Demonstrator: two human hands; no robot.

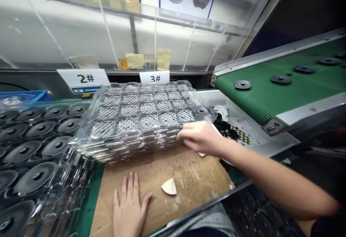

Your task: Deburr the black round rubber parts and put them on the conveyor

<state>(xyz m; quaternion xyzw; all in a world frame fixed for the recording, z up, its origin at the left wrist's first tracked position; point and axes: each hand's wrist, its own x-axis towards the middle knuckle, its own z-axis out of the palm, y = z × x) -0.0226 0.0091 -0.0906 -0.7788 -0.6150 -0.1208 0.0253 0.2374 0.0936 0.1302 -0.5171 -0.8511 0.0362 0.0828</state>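
My left hand [129,206] lies flat on a brown board [154,165], its fingers spread and nothing in them. Right of it, a white wedge-shaped pad [169,187] rests on the board. My right hand [196,136] is closed, fingers curled, at the front right corner of a stack of clear plastic trays [129,136]. What it holds, if anything, is hidden. In the top tray's right-hand column sits a dark round disc [200,110] with a raised centre. The other pockets I can see in that tray hold no disc.
On the left, more clear trays hold several dark discs [36,175]. A green conveyor belt [259,85] at the right carries several similar discs. Small black pieces [229,130] lie beside the stack. Number cards [83,80] stand behind it, and a blue bin [27,95] is at left.
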